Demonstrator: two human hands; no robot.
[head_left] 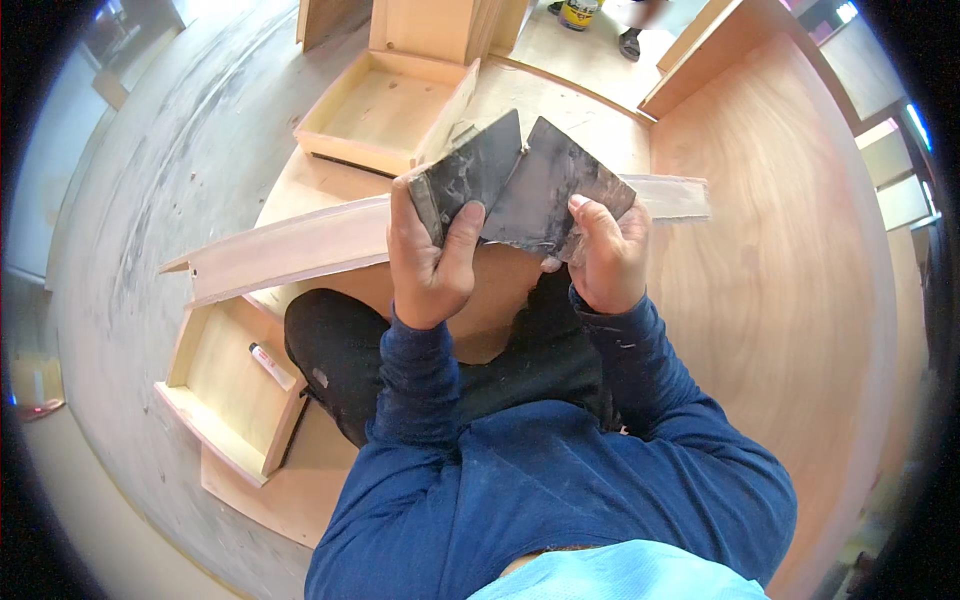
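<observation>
Person in a blue top (530,470), seen from above, sits with forearms reaching forward. The left hand (435,258) has its grip on the left plate (472,170), dark and flat, thumb on its face. The right hand (608,258) pinches the right plate (545,195), also dark, near its lower right side. Each grip is closed to its plate's thickness. The plates meet or overlap in front of the body; which, I cannot tell. Both carry pale smears.

Behind and below the hands, a long, pale strip (290,252) crosses from left to right. Its chalky face suggests coating already done, at least in part; neither plate appears to be working on its visible stretches now. What remains there cannot be told.

The near drawer (212,432), lower left, holds a white tube (271,366); the far drawer (345,154) sits beyond the plates. Both look like bare wood, so any coating there seems not yet begun.
</observation>
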